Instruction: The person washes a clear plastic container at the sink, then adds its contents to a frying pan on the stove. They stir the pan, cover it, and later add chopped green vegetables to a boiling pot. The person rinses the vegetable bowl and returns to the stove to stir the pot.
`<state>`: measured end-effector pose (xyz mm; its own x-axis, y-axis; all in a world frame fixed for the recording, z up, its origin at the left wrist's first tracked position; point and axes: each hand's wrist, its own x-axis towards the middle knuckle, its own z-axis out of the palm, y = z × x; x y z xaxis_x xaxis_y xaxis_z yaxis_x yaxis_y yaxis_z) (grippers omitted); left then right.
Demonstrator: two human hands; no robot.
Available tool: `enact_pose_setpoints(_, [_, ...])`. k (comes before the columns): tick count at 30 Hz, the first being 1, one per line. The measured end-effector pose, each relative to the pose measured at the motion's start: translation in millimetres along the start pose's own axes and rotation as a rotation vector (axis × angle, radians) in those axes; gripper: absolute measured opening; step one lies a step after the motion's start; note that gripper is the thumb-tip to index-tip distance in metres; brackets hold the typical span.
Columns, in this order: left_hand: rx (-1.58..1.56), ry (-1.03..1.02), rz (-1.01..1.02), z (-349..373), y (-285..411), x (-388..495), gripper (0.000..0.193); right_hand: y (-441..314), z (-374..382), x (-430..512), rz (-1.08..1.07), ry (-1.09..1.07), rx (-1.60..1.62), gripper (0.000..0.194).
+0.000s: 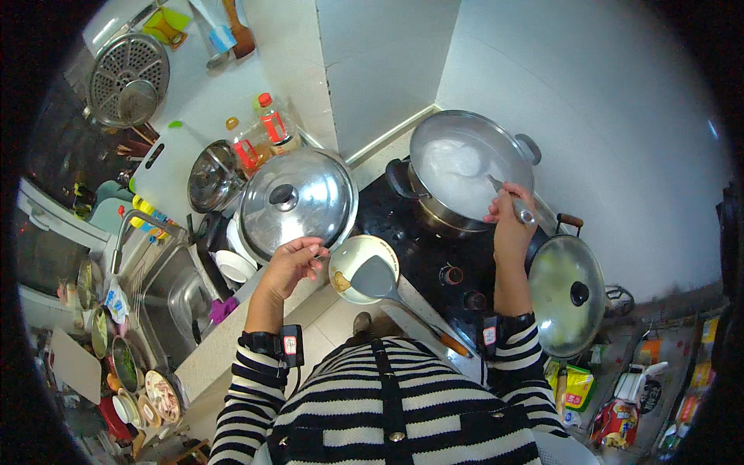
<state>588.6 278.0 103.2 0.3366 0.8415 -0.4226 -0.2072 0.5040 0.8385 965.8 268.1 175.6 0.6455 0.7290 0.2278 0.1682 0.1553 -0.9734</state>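
Note:
My right hand (pixel 511 212) grips the metal handle of a utensil (pixel 523 213) over the near right rim of a large steel pot (pixel 427 195). Whitish, foamy liquid (pixel 459 165) fills the pot; the utensil's far end is hidden in it. My left hand (pixel 296 264) is raised with bent fingers, holding nothing visible, close to the near edge of a domed steel lid (pixel 325 174). Between my hands, a grey spatula (pixel 376 279) with a wooden handle end rests across a cream bowl (pixel 343 256) with a printed bear.
A glass-lidded pan (pixel 567 279) stands right of the black cooktop (pixel 421 253). Bottles (pixel 273 125) and a steel bowl (pixel 212 177) are behind the domed lid. A sink (pixel 180 296) lies left, with several dishes of food (pixel 163 395) beyond it. Packets (pixel 619 421) lie at lower right.

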Motion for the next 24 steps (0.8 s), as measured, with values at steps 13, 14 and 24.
enact_pose_setpoints(13, [-0.102, 0.201, 0.091, -54, -31, -70, 0.025, 6, 17, -40, -0.509, -0.293, -1.007, 0.026])
enact_pose_setpoints(14, [-0.111, 0.234, 0.086, -59, -37, -78, 0.024, 6, 17, -44, -0.468, -0.306, -1.034, 0.027])
enact_pose_setpoints(24, [-0.251, 0.536, 0.112, -114, -91, -155, 0.019, -18, 14, -76, -0.535, -0.380, -1.078, 0.057])
